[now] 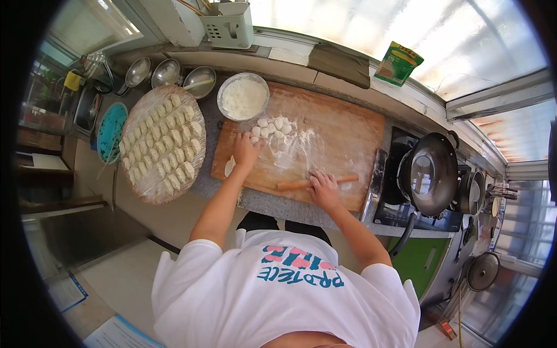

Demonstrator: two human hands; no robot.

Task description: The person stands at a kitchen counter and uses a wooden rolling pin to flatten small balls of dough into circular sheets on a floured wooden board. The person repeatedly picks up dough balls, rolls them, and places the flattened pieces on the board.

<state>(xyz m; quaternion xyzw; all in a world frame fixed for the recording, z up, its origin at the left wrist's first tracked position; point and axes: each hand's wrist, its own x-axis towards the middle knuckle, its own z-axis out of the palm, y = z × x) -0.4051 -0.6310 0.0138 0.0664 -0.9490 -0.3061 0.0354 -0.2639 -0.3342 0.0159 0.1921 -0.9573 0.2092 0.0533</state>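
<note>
My left hand [246,152] is at the left part of a wooden board [354,124], its fingers closed at a small dough piece [254,140]. More floured dough pieces [272,127] lie in a cluster just beyond it. Beside my left wrist, a flat dough wrapper [230,166] rests at the board's left edge. My right hand [324,188] is closed over a wooden rolling pin [293,185] near the front of the board. Loose flour [293,149] is scattered between my hands.
Left of the board, a round tray [142,188] bears rows of dumplings. A bowl of flour [243,98] stands at the back, with several metal bowls [166,72] and a turquoise basin [112,129] farther left. A wok [432,174] sits on the stove at right.
</note>
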